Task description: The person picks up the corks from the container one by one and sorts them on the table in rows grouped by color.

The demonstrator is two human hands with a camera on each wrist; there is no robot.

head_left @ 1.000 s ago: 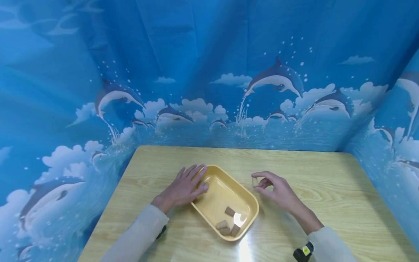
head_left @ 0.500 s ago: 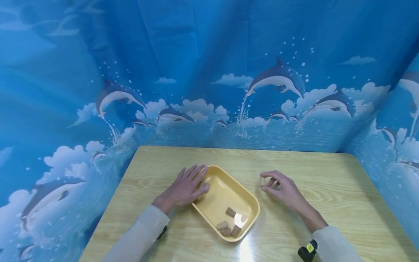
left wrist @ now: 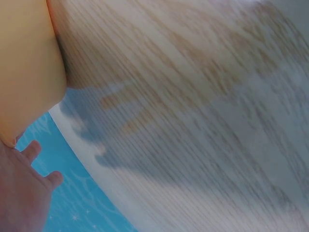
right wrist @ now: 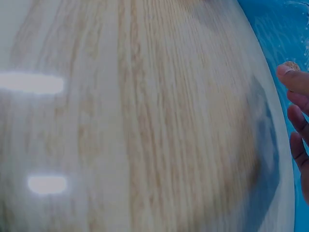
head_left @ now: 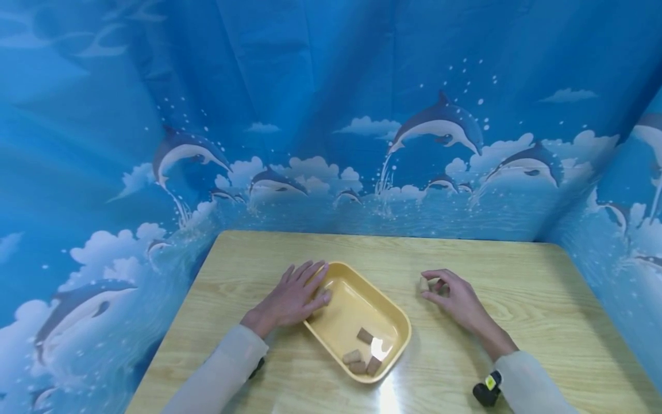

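My right hand (head_left: 457, 299) pinches a small light-brown cork (head_left: 424, 284) between thumb and fingertips, right of the yellow plastic tray (head_left: 380, 296). In the right wrist view the cork (right wrist: 291, 65) shows only its speckled end, past the thumb, while the other fingers curl loosely. Across the tray's far left rim lies my left hand (head_left: 289, 299), fingers straight and spread, the thumb reaching over the inside. Several brown corks (head_left: 364, 335) lie in the tray's near end. From the left wrist, the tray's outer wall (left wrist: 29, 63) rises beside the left hand (left wrist: 21, 188), two fingertips sticking out free.
The tray stands at a slant on a light wood-grain table (head_left: 496, 270). A blue curtain (head_left: 331, 115) printed with dolphins hangs behind the table and along both sides. Bright lamp glare (head_left: 388, 397) reflects off the near tabletop.
My right hand has moved to the right, away from the tray, with the cork still between its fingertips. The left hand, the tray and the corks in it have stayed in place.
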